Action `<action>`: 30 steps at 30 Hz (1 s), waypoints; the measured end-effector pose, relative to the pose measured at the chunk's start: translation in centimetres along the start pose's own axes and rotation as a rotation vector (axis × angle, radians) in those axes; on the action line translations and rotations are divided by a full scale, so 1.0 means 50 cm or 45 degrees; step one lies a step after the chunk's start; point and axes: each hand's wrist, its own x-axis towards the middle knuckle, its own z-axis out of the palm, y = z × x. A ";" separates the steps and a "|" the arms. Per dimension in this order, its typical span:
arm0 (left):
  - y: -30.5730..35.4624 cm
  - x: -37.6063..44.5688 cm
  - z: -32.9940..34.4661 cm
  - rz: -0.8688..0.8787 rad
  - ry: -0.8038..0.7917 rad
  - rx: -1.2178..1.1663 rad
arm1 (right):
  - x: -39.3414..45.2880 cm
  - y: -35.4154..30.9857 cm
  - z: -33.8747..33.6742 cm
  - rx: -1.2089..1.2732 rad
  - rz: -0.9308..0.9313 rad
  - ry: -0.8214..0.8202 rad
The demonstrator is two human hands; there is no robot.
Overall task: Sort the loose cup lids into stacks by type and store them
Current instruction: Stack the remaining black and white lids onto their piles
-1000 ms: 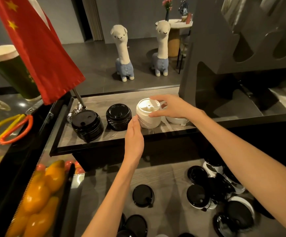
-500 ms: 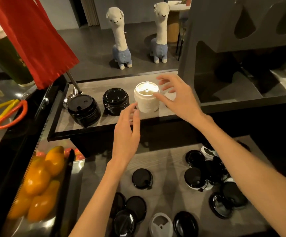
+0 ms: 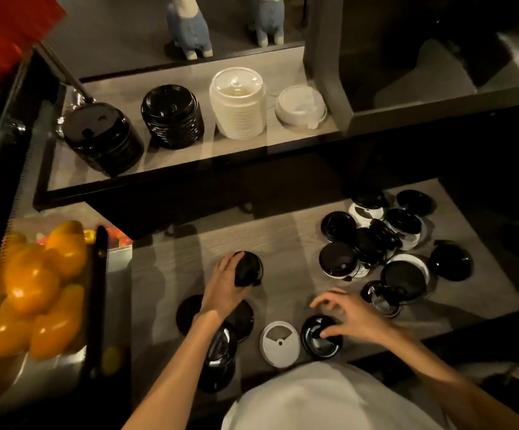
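Nearest, on the wood surface point(image 3: 283, 243), the right hand point(image 3: 349, 318) hovers with spread fingers, fingertips touching a black lid point(image 3: 320, 338) beside a white lid point(image 3: 279, 339). The left hand point(image 3: 225, 285) curls round another black lid point(image 3: 247, 268) — partly hidden. Loose lids point(image 3: 376, 246) pile to the right. Beyond, the shelf point(image 3: 174, 156) holds two black stacks point(image 3: 171, 116), one white stack point(image 3: 238, 107) — details dim.

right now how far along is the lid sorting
Partly done. On the upper shelf stand two black lid stacks, a tall white lid stack and a short white one. In hand: the left hand holds a black lid, the right hand touches another. Left: the loose pile and a white lid on the lower counter.
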 end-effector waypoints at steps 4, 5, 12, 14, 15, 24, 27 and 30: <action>0.005 0.005 0.023 0.030 0.064 0.057 | -0.002 0.032 0.028 0.051 0.030 0.065; 0.005 0.005 0.026 0.021 0.091 0.082 | 0.003 0.036 0.033 0.053 0.038 0.083; 0.019 0.007 0.035 0.023 0.174 0.020 | 0.031 0.041 0.051 0.136 0.152 0.437; 0.028 0.006 0.028 0.018 0.201 -0.117 | 0.037 0.030 0.047 0.137 0.160 0.567; 0.035 0.004 0.022 0.006 0.208 -0.201 | 0.037 0.025 0.043 0.115 0.144 0.617; 0.087 -0.040 -0.033 -0.193 0.021 -1.060 | 0.053 -0.004 0.025 -0.509 -0.124 0.203; 0.099 -0.043 -0.037 -0.254 0.041 -1.276 | 0.060 -0.011 0.021 -0.527 -0.109 0.234; 0.116 -0.048 -0.043 -0.343 0.085 -1.454 | 0.054 -0.025 0.006 -0.419 -0.102 0.335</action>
